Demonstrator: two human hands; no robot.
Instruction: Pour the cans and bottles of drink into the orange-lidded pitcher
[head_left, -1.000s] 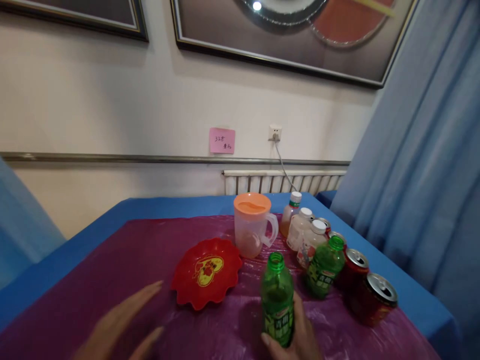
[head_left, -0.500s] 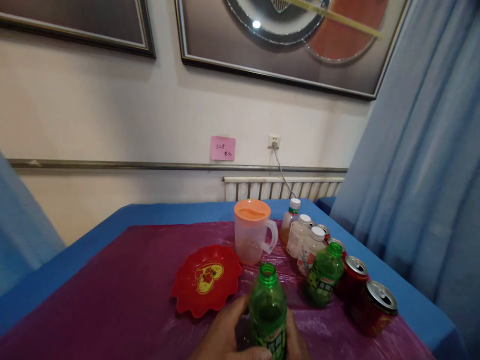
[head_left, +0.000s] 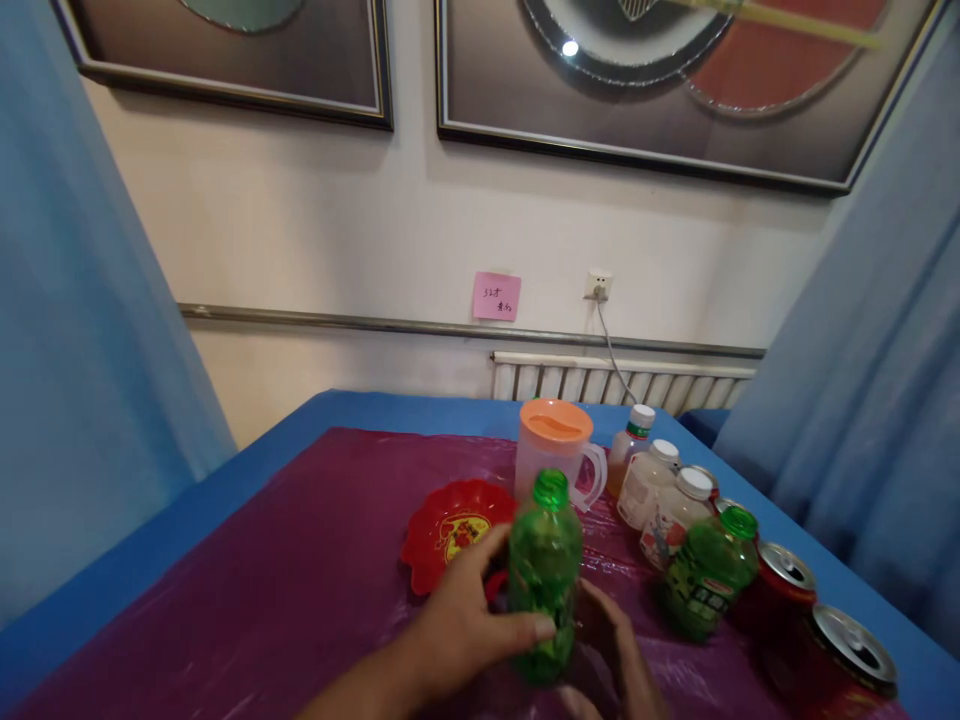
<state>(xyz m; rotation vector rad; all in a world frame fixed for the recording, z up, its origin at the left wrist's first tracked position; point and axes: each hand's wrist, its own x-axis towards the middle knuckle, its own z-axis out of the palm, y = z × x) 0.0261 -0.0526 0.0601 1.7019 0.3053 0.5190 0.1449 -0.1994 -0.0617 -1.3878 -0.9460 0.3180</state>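
Observation:
My left hand is closed around a green plastic bottle, which stands upright with an uncapped neck. The thumb lies across its front. At the bottle's lower right, my right hand is cupped with thumb and fingers apart; its fingertips are close to the bottle, and I cannot tell if they touch it. Behind the left hand a red scalloped plate with a yellow print is partly covered. A clear pitcher with an orange lid stands just behind the bottle.
On the right stand a second green bottle, white-capped bottles and several red cans in a slanting row. Purple plastic sheeting covers the blue tablecloth. Blue curtains hang at both sides.
The green bottle has been lifted higher, with the left hand around it. The right hand has come off its side and opened. The view has turned left, so the scene sits further right.

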